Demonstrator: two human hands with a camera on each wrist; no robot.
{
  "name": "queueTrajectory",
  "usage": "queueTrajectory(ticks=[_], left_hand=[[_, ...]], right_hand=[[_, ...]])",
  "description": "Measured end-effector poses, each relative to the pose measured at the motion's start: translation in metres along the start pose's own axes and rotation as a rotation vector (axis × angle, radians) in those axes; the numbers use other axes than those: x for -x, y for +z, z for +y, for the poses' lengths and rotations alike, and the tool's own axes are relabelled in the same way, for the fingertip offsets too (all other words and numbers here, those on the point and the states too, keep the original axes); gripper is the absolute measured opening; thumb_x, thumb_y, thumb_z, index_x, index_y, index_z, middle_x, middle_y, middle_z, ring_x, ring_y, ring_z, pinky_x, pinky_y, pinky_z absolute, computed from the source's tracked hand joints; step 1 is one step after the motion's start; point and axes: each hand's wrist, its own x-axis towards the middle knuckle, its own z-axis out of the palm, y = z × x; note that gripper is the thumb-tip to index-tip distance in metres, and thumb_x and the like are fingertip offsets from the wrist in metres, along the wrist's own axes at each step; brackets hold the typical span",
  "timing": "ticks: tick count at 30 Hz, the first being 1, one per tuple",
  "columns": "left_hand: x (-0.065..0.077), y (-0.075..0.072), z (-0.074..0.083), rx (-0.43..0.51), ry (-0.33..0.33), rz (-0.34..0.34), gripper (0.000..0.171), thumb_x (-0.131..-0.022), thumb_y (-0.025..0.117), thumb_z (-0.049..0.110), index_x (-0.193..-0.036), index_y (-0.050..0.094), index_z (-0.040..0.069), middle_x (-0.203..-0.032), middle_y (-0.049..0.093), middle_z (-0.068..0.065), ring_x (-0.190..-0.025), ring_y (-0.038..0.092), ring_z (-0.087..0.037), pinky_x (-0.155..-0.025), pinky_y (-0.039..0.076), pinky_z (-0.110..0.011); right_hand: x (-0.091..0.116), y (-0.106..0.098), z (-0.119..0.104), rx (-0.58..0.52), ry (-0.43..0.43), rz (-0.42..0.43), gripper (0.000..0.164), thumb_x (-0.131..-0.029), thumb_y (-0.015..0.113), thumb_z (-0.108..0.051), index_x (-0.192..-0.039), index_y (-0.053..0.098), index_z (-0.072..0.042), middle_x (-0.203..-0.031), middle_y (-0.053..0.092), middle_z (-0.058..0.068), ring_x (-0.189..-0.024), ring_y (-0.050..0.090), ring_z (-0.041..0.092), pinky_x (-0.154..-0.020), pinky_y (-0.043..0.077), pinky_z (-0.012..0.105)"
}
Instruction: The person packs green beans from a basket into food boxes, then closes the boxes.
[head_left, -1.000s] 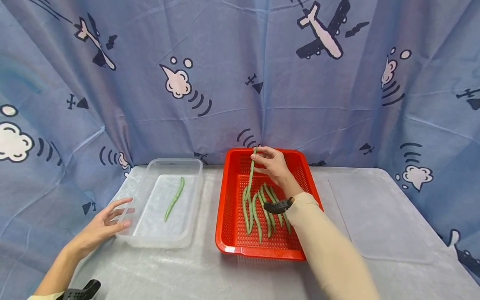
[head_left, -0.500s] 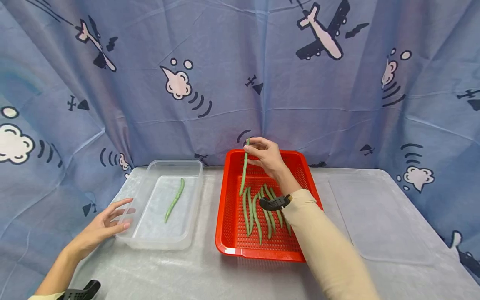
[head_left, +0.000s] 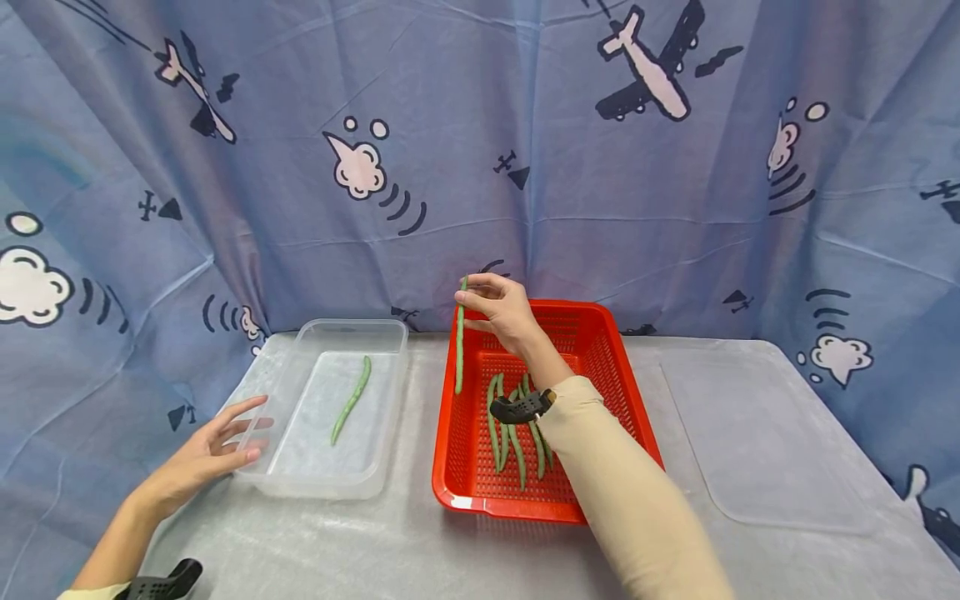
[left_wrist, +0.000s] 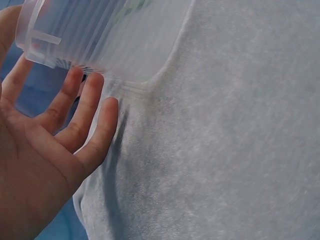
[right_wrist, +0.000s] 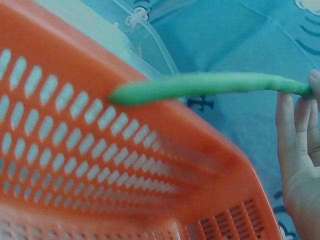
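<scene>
Your right hand (head_left: 501, 312) pinches a bean (head_left: 460, 354); lift it past the basket (head_left: 517, 507); left hand (head_left: 210, 450) (relaxed) can steady the box (head_left: 322, 487).

1 basket (head_left: 510, 507), 1 container (head_left: 318, 486), 2 hands (head_left: 202, 452), at least 7 beans (head_left: 350, 402).

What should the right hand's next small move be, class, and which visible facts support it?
Probably carry the held bean left, over the clear container: the right hand pinches it near its upper end, it hangs by the red basket's left rim, and another bean already lies in that container.
</scene>
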Motion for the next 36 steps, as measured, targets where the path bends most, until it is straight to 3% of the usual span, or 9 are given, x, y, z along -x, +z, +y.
queueTrajectory(ticks=[4,10,16,26,36], left_hand=[[0.000,0.000,-0.001,-0.003,0.001,0.004,0.069,-0.102,0.058,0.001,-0.161,0.028,0.018,-0.148,0.037,-0.031,-0.123,0.055,-0.026,-0.090,0.052,-0.036],[-0.001,0.001,-0.003,-0.011,-0.020,0.019,0.069,-0.102,0.059,0.004,-0.161,0.027,0.018,-0.149,0.036,-0.032,-0.124,0.053,-0.030,-0.089,0.052,-0.037],[-0.002,0.002,-0.003,-0.004,-0.030,0.022,0.069,-0.102,0.059,0.004,-0.161,0.026,0.017,-0.149,0.034,-0.033,-0.126,0.052,-0.033,-0.089,0.051,-0.037],[0.000,0.001,-0.003,-0.005,-0.038,0.026,0.068,-0.102,0.059,0.005,-0.161,0.028,0.020,-0.150,0.035,-0.033,-0.129,0.047,-0.022,-0.090,0.051,-0.038],[-0.001,0.001,-0.005,-0.005,-0.047,0.025,0.069,-0.103,0.059,0.006,-0.162,0.025,0.016,-0.151,0.034,-0.031,-0.130,0.044,-0.021,-0.090,0.051,-0.040]], right_hand=[[-0.003,0.017,0.003,-0.007,0.009,-0.018,0.040,-0.092,0.072,0.005,-0.129,0.059,0.012,-0.099,0.066,0.006,-0.088,0.065,0.018,-0.073,0.059,0.043],[-0.008,0.042,0.004,-0.038,0.003,-0.044,0.034,-0.091,0.071,0.008,-0.123,0.062,0.013,-0.094,0.066,0.012,-0.083,0.066,0.026,-0.078,0.056,0.055],[-0.009,0.054,0.002,-0.023,0.072,-0.024,0.040,-0.088,0.074,0.009,-0.125,0.059,0.016,-0.092,0.068,0.013,-0.086,0.068,0.036,-0.075,0.058,0.046],[-0.008,0.054,-0.002,-0.018,0.107,-0.045,0.041,-0.092,0.072,0.006,-0.129,0.059,0.016,-0.103,0.071,0.013,-0.095,0.067,0.023,-0.089,0.054,0.046],[-0.007,0.042,-0.007,-0.041,0.165,-0.075,0.039,-0.098,0.064,0.005,-0.136,0.058,0.011,-0.129,0.061,0.020,-0.105,0.059,0.021,-0.079,0.056,0.033]])
